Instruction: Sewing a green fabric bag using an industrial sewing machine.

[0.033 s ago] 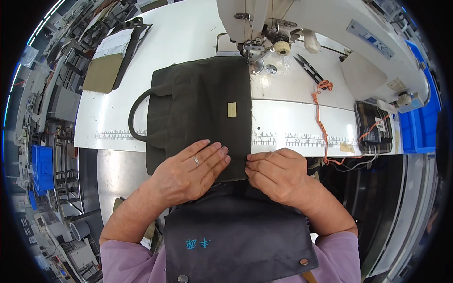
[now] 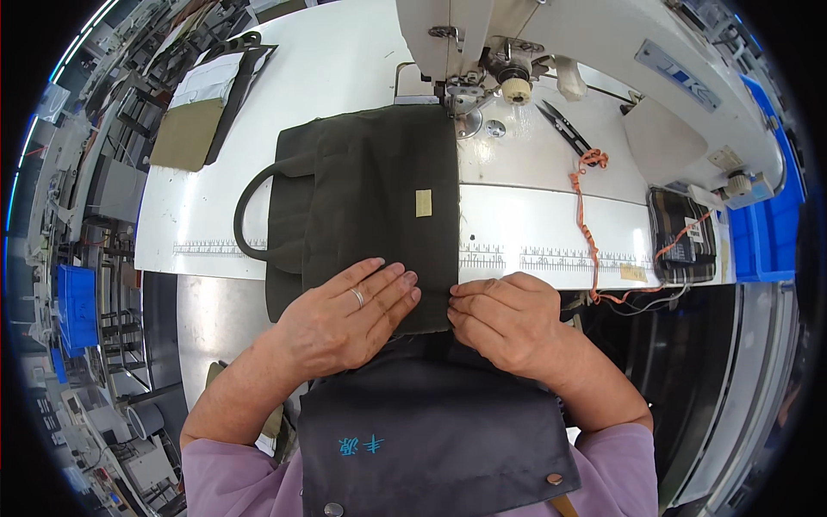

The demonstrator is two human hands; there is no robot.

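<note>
A dark olive fabric bag piece (image 2: pixel 370 189), with a loop handle (image 2: pixel 245 207) and a small pale yellow tab (image 2: pixel 423 202), lies under the sewing machine's needle area (image 2: pixel 457 99) at its top right corner. My left hand (image 2: pixel 349 314) lies on the lower part of the piece, fingers stretched out and a ring on one. My right hand (image 2: pixel 504 319) pinches the piece's lower right edge with bent fingers. A dark apron (image 2: pixel 431 422) covers my front below them.
Stacked fabric pieces (image 2: pixel 185 129) sit at the left of the white table (image 2: pixel 327 60). To the right are black snips (image 2: pixel 560 125), an orange cord (image 2: pixel 581 215) and a plaid pouch (image 2: pixel 680 224). Blue bins (image 2: pixel 762 246) (image 2: pixel 77 310) and machinery fill both sides.
</note>
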